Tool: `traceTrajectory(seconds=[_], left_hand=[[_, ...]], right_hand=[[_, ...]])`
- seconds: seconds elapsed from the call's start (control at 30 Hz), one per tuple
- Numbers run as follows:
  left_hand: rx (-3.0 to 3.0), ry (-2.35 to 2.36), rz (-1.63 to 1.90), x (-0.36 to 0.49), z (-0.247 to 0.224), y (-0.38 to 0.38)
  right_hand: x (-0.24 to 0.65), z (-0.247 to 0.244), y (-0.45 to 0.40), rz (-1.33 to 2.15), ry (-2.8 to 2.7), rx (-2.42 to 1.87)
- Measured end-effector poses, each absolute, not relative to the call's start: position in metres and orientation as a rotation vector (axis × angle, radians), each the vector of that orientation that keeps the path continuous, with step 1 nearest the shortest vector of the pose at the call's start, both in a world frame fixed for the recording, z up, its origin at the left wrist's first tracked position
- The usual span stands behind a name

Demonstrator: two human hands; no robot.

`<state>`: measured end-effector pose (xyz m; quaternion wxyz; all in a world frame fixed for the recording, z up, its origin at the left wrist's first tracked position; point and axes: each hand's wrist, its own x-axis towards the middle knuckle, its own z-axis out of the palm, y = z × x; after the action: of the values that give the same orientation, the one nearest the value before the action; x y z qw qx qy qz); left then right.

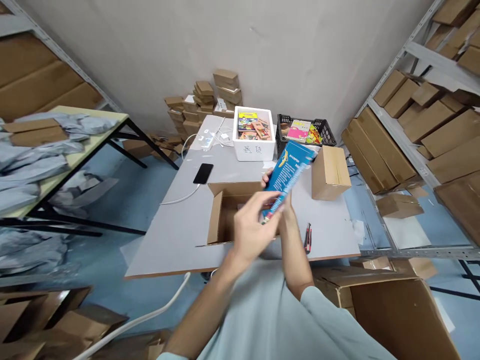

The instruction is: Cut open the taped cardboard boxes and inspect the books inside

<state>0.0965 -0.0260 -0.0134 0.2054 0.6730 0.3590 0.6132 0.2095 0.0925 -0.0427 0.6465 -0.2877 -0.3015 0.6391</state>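
A blue packet [288,170] with white print and a yellow picture is held up, tilted, above the table. My left hand [253,222] pinches its lower edge between thumb and fingers. Behind and below the packet, my right hand [287,207] grips it, largely hidden by it; fingertips show at its left edge. Under my hands stands an open cardboard box [215,217], its inside partly covered by my left hand. A red and black cutter [308,238] lies to the right of my hands.
A black phone [203,173] lies at the left. Farther back are a white foam box [254,150] and a black crate [325,131] holding colourful packs. A closed carton [330,175] stands at the right. Shelves with cartons [438,117] and a side table [86,142] flank the workplace.
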Motion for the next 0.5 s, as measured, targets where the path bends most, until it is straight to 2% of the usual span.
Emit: traceTrajectory(seconds=[0.23, 0.5], left_hand=[[1.594, 0.946, 1.879, 0.046, -0.028, 0.052], [1.695, 1.012, 1.775, 0.024, -0.042, 0.051]], right_hand=[[0.262, -0.043, 0.058, 0.856, -0.973, -0.903], [0.285, -0.045, 0.018, 0.681, -1.387, -0.827]])
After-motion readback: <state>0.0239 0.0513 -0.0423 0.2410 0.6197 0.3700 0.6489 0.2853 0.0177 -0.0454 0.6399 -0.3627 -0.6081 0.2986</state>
